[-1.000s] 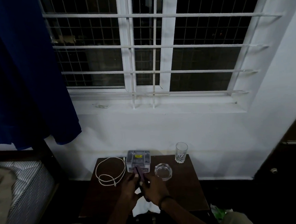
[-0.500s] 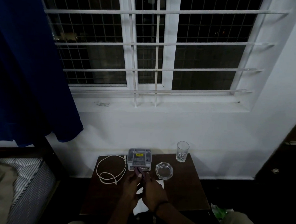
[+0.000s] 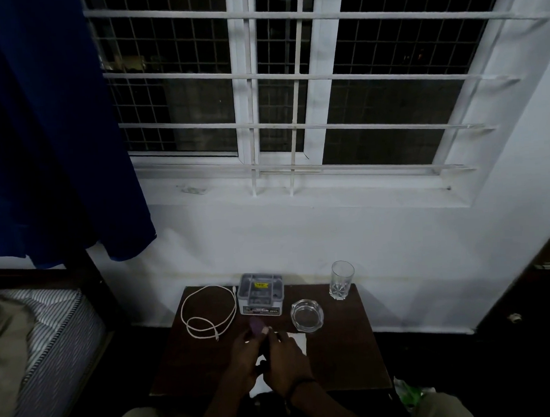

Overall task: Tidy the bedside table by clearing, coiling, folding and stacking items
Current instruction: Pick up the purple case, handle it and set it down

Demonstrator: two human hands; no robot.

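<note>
Dark wood surface [image 3: 192, 358] carries a loosely looped white cable [image 3: 209, 312], a grey box [image 3: 261, 293], a glass ashtray [image 3: 307, 315] and a tumbler [image 3: 341, 280]. Your left hand [image 3: 243, 350] and right hand [image 3: 284, 357] meet over white paper [image 3: 298, 340], pinching a small purple object [image 3: 257, 328]. It looks light and small; the paper will be thin and limp, best lifted by an edge.
</note>
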